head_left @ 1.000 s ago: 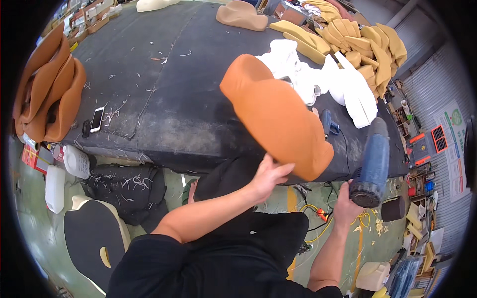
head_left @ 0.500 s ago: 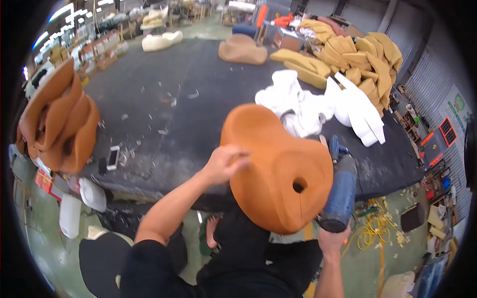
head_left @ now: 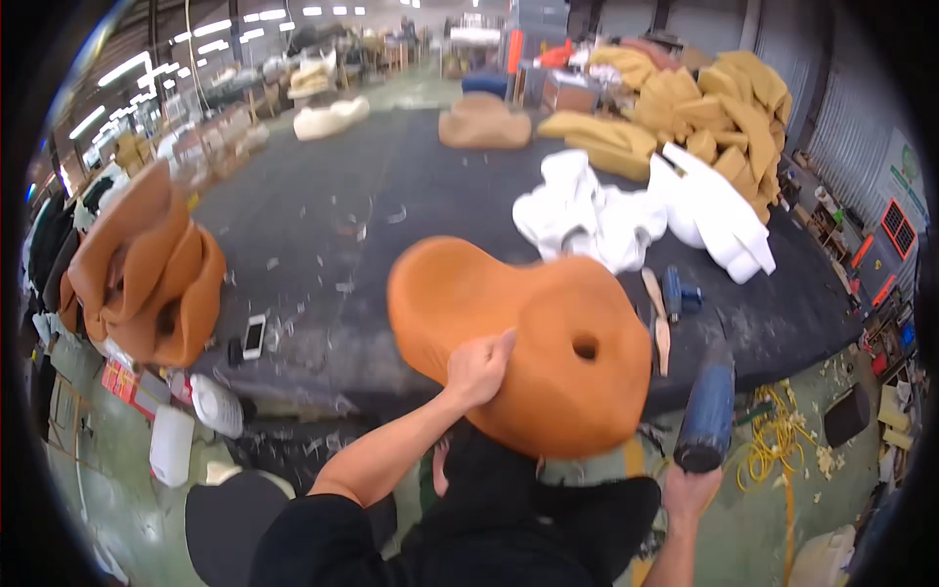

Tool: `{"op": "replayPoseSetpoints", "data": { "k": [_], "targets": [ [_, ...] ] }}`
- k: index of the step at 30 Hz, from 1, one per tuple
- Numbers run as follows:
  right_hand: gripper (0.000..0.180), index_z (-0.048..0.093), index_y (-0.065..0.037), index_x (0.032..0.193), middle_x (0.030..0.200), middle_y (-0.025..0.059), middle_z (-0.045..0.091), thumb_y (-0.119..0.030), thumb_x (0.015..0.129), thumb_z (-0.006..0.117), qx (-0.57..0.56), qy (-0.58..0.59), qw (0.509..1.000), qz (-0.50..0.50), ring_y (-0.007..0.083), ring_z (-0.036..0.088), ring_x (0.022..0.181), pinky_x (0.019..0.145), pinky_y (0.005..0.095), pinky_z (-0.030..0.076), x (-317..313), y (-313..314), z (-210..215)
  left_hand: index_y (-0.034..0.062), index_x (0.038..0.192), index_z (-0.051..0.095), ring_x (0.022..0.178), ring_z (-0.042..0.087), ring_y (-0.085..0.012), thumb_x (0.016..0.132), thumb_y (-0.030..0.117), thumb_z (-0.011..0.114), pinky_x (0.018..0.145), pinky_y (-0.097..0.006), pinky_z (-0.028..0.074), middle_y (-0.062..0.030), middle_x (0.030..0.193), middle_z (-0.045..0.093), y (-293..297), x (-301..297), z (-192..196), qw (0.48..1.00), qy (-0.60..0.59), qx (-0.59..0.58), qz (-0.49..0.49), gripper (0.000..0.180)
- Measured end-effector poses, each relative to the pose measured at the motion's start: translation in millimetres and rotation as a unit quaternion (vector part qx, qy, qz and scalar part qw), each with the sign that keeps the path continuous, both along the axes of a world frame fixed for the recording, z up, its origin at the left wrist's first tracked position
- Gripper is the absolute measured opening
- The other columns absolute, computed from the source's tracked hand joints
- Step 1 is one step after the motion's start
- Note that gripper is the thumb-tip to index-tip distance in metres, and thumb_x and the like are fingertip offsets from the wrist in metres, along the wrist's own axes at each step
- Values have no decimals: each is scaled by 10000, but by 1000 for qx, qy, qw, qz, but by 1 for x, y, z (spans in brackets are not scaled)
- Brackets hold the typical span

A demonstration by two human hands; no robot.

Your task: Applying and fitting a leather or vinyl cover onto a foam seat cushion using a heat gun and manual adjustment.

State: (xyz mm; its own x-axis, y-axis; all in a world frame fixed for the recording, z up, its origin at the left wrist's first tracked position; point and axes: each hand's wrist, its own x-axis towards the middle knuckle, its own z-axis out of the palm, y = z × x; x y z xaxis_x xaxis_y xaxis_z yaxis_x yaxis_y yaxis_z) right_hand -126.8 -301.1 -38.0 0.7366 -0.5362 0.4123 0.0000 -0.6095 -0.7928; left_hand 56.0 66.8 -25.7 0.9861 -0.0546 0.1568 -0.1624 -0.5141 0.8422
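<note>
A curved orange-brown upholstered seat form with a dark round hole rests at the near edge of the black-covered table. My left hand lies against its near side, fingers curled and thumb upward; whether they pinch the covering is hidden. Held low to the right of the form, a blue heat gun has its handle in my closed right hand. Its nozzle points away from me, over the table edge, apart from the form.
Right of the form lie a flat wooden tool and a smaller blue power tool. White fabric and yellow foam pieces are farther back. Stacked brown shells and a phone sit left. A yellow hose coils on the floor.
The seat form has turned and its far lobe now points more to the left. My left hand has moved down and right onto it. The heat gun has moved right, away from the form.
</note>
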Motion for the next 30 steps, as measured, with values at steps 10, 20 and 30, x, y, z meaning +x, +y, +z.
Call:
{"op": "replayPoseSetpoints", "data": {
  "k": [10, 20, 30],
  "targets": [
    [225, 648, 58, 1085, 1023, 76, 697, 53, 886, 752, 82, -33, 996, -4, 153, 660, 927, 882, 319, 549, -15, -20, -28, -26, 1521, 490, 1548, 291, -510, 846, 464, 830, 1233, -663, 185, -299, 1589, 439, -6, -59, 18, 947, -267, 124, -130, 900],
    [218, 670, 65, 1090, 1019, 58, 701, 47, 880, 723, 96, 25, 995, 18, 124, 651, 891, 816, 296, 535, -6, -13, -39, -23, 1425, 549, 1274, 624, -380, 585, 735, 851, 1183, -592, 363, -173, 1273, 678, 228, -129, -9, 862, -218, 437, -132, 1171],
    [240, 678, 45, 1178, 1083, 61, 700, -13, 949, 722, 231, 31, 969, 82, 139, 671, 948, 857, 295, 557, -41, 32, -17, -9, 1261, 627, 907, 710, -349, 579, 719, 881, 813, -441, 513, -131, 924, 712, 136, -57, 77, 857, -255, 395, -213, 1030]
  ]
}}
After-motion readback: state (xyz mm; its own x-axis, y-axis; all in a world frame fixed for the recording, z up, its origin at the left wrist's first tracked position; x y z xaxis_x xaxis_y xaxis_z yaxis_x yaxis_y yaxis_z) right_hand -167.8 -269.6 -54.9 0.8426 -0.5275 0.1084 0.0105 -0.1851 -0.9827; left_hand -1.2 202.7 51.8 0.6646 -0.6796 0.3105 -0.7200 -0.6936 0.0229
